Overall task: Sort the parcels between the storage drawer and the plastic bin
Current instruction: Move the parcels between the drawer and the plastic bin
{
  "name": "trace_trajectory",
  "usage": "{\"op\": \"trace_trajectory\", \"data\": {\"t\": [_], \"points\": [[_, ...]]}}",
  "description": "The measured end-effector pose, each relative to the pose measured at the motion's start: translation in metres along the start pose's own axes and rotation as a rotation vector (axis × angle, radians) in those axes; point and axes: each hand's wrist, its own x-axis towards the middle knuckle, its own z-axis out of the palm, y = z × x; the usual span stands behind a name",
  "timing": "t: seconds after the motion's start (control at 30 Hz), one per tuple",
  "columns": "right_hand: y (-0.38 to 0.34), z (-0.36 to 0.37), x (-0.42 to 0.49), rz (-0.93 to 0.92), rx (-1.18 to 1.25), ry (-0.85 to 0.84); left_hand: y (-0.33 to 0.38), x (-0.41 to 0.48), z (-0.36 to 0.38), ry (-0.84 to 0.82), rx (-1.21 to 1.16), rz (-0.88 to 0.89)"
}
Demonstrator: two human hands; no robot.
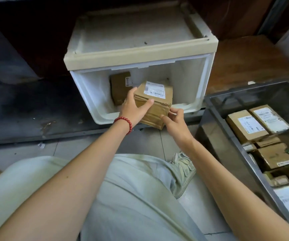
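Your left hand, fingers spread and curled round its left side, and right hand, pinching its lower right corner, hold one cardboard parcel over the storage drawer front rim, possibly resting there; second parcel inside, plastic bin just right.

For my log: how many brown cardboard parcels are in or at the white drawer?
2: one brown cardboard parcel deep inside the white plastic drawer; a nearer brown cardboard parcel held at its opening. Others may be hidden.
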Motion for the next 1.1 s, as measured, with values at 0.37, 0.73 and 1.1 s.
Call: {"op": "trace_trajectory", "data": {"t": [0.37,0.73,1.1], "points": [[0.005,-0.031,-0.11,-0.012,0.064,0.124,0.022,-0.076,0.025,0.094,-0.423,-0.011],[-0.011,-0.122,-0.124,-0.015,0.193,0.519,0.04,-0.074,0.045,-0.337,-0.691,-0.055],[-0.002,-0.155,-0.145,-0.008,0.28,0.639,0.074,-0.063,0.084,-0.442,-0.576,-0.017]]}}
